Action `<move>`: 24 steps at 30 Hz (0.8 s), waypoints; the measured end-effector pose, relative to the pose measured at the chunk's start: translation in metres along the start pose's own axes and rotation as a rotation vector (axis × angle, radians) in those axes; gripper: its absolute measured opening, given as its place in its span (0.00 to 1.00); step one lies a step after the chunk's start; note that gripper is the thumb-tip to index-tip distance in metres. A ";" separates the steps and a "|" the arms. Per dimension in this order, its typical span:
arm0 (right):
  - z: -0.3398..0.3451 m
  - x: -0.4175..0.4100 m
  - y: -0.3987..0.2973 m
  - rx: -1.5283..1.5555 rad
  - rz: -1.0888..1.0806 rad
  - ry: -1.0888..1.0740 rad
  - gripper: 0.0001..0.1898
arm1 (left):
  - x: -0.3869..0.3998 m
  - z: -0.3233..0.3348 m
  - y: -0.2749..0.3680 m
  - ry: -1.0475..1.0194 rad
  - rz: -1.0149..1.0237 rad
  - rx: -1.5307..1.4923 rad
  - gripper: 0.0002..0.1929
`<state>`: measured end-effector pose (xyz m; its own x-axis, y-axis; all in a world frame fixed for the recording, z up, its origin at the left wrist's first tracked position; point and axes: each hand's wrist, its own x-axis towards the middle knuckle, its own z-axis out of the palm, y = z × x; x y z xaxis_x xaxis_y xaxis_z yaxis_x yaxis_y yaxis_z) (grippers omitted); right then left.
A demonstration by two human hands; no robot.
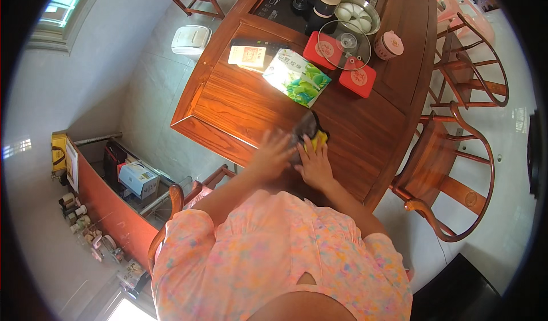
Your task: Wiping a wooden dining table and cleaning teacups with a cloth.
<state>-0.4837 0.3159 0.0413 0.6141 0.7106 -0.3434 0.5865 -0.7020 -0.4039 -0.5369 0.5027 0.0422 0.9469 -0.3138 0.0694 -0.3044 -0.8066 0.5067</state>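
At the near edge of the wooden table point(239, 102), a soft black-and-yellow item point(319, 140) lies in front of me, perhaps a pouch or folded cloth; its exact kind cannot be made out. My right hand point(315, 164) has its fingertips on the yellow part. Blurred by motion, my left hand point(272, 156) is at the item's left side with fingers spread, and no object shows in it. Just beyond lies a white-and-green printed tissue pack point(297, 77). The hands cover the item's lower part.
Red tins point(358, 79) sit under a glass lid point(347, 43), beside a pink lidded cup point(388, 46). Behind them are a metal bowl of white rounded items point(373, 17) and a black cooktop point(274, 8). Wooden chairs point(454, 150) line the right; a glass-topped cabinet point(115, 197) stands left.
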 end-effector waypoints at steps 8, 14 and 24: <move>0.026 0.021 -0.025 -0.026 -0.126 0.103 0.34 | -0.027 -0.006 -0.019 0.031 -0.118 0.082 0.28; 0.030 -0.041 -0.018 -0.015 -0.021 -0.081 0.36 | -0.045 0.018 0.003 -0.089 0.072 -0.013 0.28; 0.004 0.081 -0.042 -0.009 -0.365 0.107 0.32 | -0.045 -0.027 -0.037 -0.054 -0.471 0.250 0.29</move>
<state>-0.4609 0.4032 0.0269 0.4156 0.9053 -0.0878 0.7810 -0.4047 -0.4757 -0.5655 0.5596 0.0436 0.9823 0.0912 -0.1636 0.1309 -0.9590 0.2514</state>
